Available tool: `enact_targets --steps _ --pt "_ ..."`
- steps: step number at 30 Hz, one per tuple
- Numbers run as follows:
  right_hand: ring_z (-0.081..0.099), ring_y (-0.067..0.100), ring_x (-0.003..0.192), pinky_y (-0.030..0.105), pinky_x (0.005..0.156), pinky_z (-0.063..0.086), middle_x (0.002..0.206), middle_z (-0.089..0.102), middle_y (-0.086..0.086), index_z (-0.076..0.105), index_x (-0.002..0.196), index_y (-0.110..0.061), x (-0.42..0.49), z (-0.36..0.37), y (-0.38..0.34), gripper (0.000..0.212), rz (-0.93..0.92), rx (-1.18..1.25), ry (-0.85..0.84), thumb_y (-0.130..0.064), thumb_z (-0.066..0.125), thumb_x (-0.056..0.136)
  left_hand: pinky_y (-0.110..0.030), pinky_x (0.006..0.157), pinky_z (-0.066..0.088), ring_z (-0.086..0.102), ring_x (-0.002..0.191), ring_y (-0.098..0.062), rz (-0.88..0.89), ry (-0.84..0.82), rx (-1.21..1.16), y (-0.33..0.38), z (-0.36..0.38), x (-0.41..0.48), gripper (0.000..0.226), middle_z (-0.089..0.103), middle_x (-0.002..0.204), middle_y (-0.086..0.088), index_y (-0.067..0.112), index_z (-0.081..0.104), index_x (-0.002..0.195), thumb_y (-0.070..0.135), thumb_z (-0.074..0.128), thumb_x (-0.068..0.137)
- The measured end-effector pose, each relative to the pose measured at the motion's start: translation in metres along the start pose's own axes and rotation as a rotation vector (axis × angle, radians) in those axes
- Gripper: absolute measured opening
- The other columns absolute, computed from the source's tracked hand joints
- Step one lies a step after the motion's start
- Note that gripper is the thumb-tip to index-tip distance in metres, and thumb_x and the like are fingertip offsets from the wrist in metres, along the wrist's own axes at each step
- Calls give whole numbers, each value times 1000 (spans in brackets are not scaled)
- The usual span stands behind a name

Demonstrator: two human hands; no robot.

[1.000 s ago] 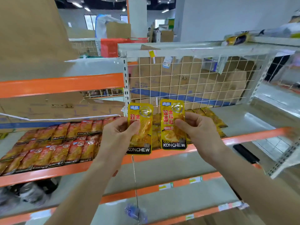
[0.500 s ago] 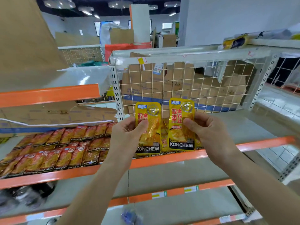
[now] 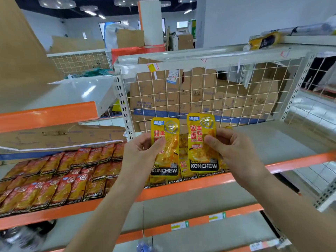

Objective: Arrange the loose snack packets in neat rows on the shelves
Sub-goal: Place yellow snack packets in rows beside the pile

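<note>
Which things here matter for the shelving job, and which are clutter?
Job: left packet, held by left hand; right packet, held by right hand; yellow row on the shelf; red rows.
Lying about: cardboard boxes behind the wire mesh; wrapped roll on top rail.

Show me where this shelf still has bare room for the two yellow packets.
Bare shelf right of the right hand, between the wire grid behind and the orange edge in front. Crowded: red packets fill the left side; yellow rows lie under both held packets.

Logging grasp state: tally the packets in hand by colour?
Yellow: 2, left packet in left hand, right packet in right hand
Red packets: 0 held, on the shelf
Total held: 2
</note>
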State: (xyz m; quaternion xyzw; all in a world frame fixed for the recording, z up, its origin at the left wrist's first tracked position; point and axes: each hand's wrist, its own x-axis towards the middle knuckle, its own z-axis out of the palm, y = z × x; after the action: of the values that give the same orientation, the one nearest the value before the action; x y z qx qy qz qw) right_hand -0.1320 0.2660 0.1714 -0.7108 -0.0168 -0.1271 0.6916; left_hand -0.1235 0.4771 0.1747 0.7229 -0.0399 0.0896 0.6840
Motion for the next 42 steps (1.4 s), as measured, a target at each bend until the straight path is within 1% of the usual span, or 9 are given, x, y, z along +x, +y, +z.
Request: enact_targets --steps 2,5,12,16,21,26,37,39,42 --pt "73 20 91 40 86 56 94 78 1 75 97 -17 8 -5 5 11 15 10 25 -13 68 89 -17 62 43 48 67 -11 -1 -19 8 -4 6 12 9 59 73 -2 15 75 90 22 71 91" --pt "73 23 94 42 88 56 95 77 3 74 100 -14 21 -11 9 13 49 8 62 -13 67 89 -11 58 40 49 64 -6 9 -65 18 -8 17 30 7 61 70 5 17 75 91 22 71 91" --pt "73 24 94 49 92 56 96 78 3 75 101 -14 39 -18 21 14 48 -30 162 -10 66 91 -17 60 41 51 65 -10 -2 -161 -10 -25 35 63 8 62 73 -1 12 73 90 19 70 91" --pt "73 25 93 49 92 56 95 77 4 74 101 -14 41 -20 30 14 50 -51 192 -10 67 90 -8 60 44 58 65 -1 12 -199 -39 -32 40 70 5 68 71 10 18 74 92 16 70 91" --pt "74 21 85 41 80 58 91 78 4 75 95 -17 36 -26 37 16 19 -65 210 -5 65 90 -33 76 48 62 77 -15 0 -205 -75 -44 50 72 6 72 88 -10 19 75 92 15 72 89" --pt "73 12 73 24 61 57 83 77 0 74 91 -18 39 -41 36 22 18 -44 217 1 62 92 -33 73 43 56 74 -19 -1 -227 -67 -43 65 76 2 66 88 -20 13 73 89 14 72 89" --pt "73 13 74 19 60 54 85 77 5 75 95 -10 68 -101 37 16 56 -6 166 -1 63 91 -40 78 47 61 77 -23 -43 -165 -80 -37 124 82 8 71 90 -16 19 76 88 12 73 88" --pt "74 15 77 19 62 54 87 78 5 75 95 -12 72 -118 40 15 84 -13 152 -3 64 91 -40 76 44 56 76 -23 -54 -157 -80 -39 142 81 2 66 92 -24 13 74 89 12 73 88" --pt "73 13 77 19 63 54 85 78 2 76 90 -17 77 -145 41 18 104 -16 132 -3 65 91 -41 76 40 51 77 -23 -74 -153 -79 -43 172 79 18 59 93 -32 -2 67 94 15 74 88"
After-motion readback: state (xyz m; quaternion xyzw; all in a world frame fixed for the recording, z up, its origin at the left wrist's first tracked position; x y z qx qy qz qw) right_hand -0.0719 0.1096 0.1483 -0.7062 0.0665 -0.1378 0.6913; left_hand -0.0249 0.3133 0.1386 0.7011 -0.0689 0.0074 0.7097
